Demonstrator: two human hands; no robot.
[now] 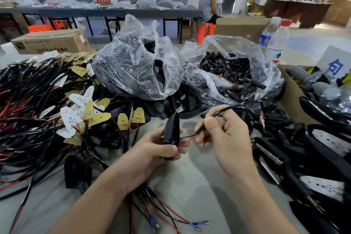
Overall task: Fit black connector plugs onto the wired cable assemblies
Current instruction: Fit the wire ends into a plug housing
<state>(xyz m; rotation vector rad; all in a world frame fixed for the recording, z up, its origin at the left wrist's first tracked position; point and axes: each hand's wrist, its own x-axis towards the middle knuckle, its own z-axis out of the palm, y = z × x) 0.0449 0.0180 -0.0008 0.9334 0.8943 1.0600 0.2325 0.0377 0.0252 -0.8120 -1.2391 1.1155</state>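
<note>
A black pointed housing (170, 133) w/ red/blk cable (230, 108) is held upright; connector plugs (228, 74) are heaped in clear bag (218, 43).

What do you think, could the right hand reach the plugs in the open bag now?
Probably yes: the plugs lie uncovered in the bag beyond the right hand, though its fingers pinch a cable.

The shell (171, 133) looks like matt black plastic, and the cable (221, 111) leaving it has a smooth, slightly glossy black sheath. The two bags (136, 70) are thin, clear, crinkled film with bright glare, one holding dull black plugs (228, 74) with brass-coloured metal ends. The tabletop (190, 182) is matt grey and cloth-like; the box (51, 42) is plain brown cardboard.
</note>
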